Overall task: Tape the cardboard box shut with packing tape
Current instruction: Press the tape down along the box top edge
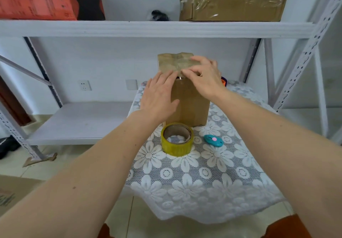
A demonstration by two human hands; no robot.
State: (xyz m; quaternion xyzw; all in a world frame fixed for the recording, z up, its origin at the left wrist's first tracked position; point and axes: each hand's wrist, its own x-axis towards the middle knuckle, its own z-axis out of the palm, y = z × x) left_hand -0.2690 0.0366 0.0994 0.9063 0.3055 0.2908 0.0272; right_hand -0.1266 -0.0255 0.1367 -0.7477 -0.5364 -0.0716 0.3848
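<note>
Cardboard box (190, 106): stood upright at the far middle of a small table, roughly at 12 o'clock from the tape roll. A rear top flap (174, 61), creased and glossy with old tape, is raised upright behind the opening; a narrow dark gap is seen at the top edge between the two hands.

Left hand (159, 97): laid flat against the box's near-left face, fingers straight and spread, tips reaching the top edge. Nothing is grasped.

Right hand (203, 76): placed over the top right of the box, fingers bent downward onto the flap area; whether a flap is pinched or merely pressed cannot be told.

Packing tape roll (177, 139): yellowish, with a brown core, laid flat on the cloth just in front of the box, at 6 o'clock from it, untouched.

Teal cutter (213, 140): with a pink button, beside the roll at its 3 o'clock, apart from it.

Lace tablecloth (203, 182): white floral pattern, draped over the table.

Metal shelving (148, 28): behind the table; an orange box (37, 0) at 10 o'clock and a taped brown carton (235, 0) at 1 o'clock are held on the upper shelf.
</note>
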